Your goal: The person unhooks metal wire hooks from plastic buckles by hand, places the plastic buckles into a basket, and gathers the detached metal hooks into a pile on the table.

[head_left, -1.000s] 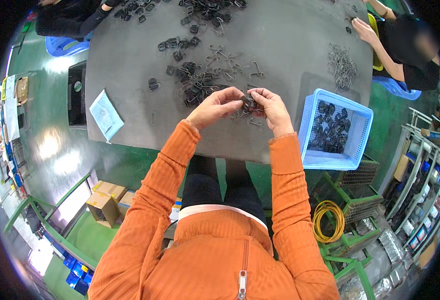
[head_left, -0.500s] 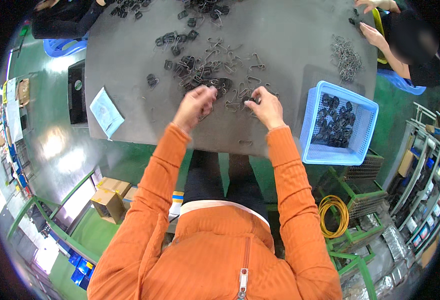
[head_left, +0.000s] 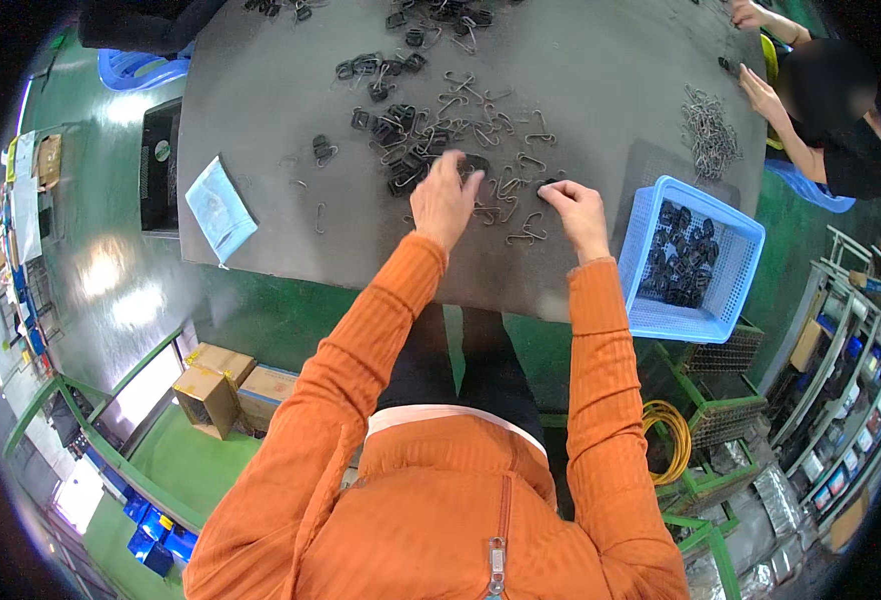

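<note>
Both bare hands are apart near the middle of the frame. The left hand [head_left: 445, 205], its fingers loosely bent and partly spread, is at the lower edge of a loose pile of black plastic buckle-like pieces mixed with wire hooks [head_left: 398, 132]; blur hides the fingertips, so I cannot tell whether they have hold of anything. The right hand [head_left: 583, 220], right of centre, has thumb and forefinger closed in a pinch on a small black plastic piece [head_left: 549, 184]. Orange ribbed sleeves [head_left: 601, 350] run up from the lower edge. Between the hands, loose silvery bent-wire hooks [head_left: 507, 187] lie on the dark grey tabletop [head_left: 281, 245]. Just right of the right sleeve, a light-blue rectangular plastic basket [head_left: 751, 262] holds more black pieces [head_left: 683, 262]. A pale-blue flat face mask [head_left: 222, 210] lies left of centre, near the table's left edge. Farther up, a heap of silvery wire hooks [head_left: 711, 135] lies at the upper right, and another black cluster [head_left: 446, 14] reaches the top edge. Beyond the table's right side, a co-worker's hand [head_left: 761, 97] is near a small black item [head_left: 725, 63]; a black-clad person [head_left: 146, 28] shows at the upper left.
</note>
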A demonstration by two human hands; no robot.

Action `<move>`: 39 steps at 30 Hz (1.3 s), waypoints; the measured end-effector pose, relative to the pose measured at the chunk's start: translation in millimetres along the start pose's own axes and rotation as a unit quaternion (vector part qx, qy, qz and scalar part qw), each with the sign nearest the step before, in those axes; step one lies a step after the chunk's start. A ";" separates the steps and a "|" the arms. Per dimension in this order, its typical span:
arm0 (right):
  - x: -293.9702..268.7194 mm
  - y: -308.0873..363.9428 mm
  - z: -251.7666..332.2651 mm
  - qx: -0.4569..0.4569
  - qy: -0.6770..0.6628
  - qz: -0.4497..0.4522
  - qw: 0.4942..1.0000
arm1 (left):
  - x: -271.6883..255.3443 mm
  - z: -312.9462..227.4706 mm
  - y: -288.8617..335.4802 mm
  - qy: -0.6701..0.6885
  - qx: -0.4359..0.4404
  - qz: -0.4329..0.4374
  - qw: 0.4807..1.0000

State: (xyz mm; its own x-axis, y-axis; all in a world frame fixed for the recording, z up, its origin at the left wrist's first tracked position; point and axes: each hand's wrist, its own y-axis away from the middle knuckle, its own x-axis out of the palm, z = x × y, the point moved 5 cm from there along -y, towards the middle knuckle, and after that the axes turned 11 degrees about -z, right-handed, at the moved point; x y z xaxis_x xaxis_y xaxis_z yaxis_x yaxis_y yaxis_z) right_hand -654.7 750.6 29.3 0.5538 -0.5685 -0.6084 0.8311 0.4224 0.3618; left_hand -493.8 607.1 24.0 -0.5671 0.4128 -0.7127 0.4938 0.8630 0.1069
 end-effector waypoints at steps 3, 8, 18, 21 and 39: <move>4.4 2.5 -3.2 0.013 -0.047 0.006 0.999 | -9.7 -5.8 -24.1 -0.061 0.031 -0.102 0.992; -18.0 5.5 -3.9 0.058 0.114 -0.164 0.978 | -16.2 -0.4 -40.1 0.068 -0.004 0.071 0.995; -7.4 -6.0 2.5 0.035 0.174 -0.074 0.981 | -60.3 13.2 -49.1 0.141 -0.153 0.180 0.961; -18.5 -3.1 0.7 0.082 0.005 -0.022 0.996 | -52.5 11.6 -42.5 0.357 -0.280 0.255 0.854; -46.8 31.5 -18.4 0.154 -0.235 -0.020 0.959 | -7.1 -42.8 -6.9 0.328 -0.292 0.221 0.871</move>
State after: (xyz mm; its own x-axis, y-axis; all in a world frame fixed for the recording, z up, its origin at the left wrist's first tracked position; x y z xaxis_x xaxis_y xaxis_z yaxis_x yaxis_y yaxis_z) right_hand -655.4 803.5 56.2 0.4231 -0.8661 -0.2660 0.7872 0.2061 0.5813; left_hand -521.3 610.7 57.9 -0.7558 0.6546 0.0158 0.4482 0.4996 0.7412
